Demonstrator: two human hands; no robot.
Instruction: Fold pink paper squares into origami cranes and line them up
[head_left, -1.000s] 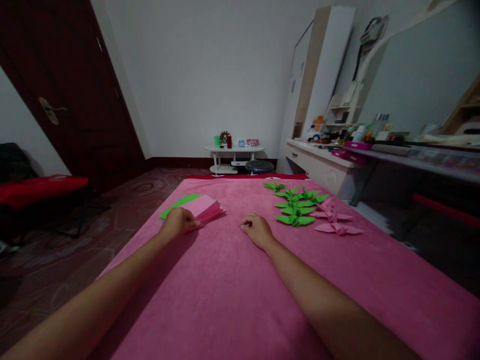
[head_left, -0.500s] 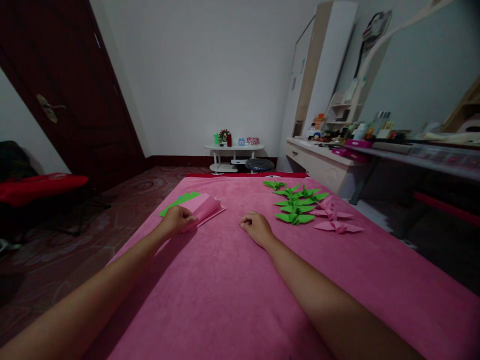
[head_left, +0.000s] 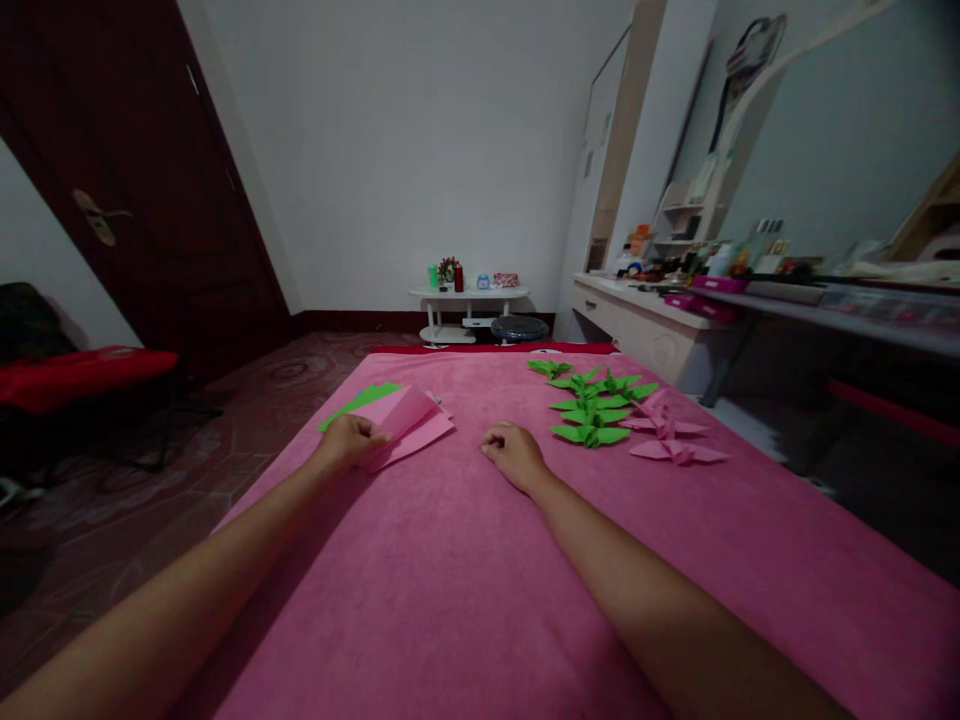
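My left hand (head_left: 352,440) pinches the near edge of a pink sheet of paper (head_left: 409,410), which bends up off more pink paper (head_left: 420,440) below it. Green paper (head_left: 367,398) shows from under the pink on the far left side. My right hand (head_left: 514,452) rests on the pink cloth (head_left: 442,580) with its fingers curled in; nothing shows in them. To its right lie several folded green paper cranes (head_left: 590,432) in a cluster. Folded pink paper cranes (head_left: 679,452) lie beside them, farther right.
A white side table (head_left: 469,295) with small items stands against the far wall. On the right is a cluttered dressing table (head_left: 637,305). A red folding chair (head_left: 90,370) stands at the left, near a dark red door (head_left: 135,200).
The pink sheet in my left hand has been lifted and curled back toward the left, baring more of the pink paper beneath. My right hand has hardly moved.
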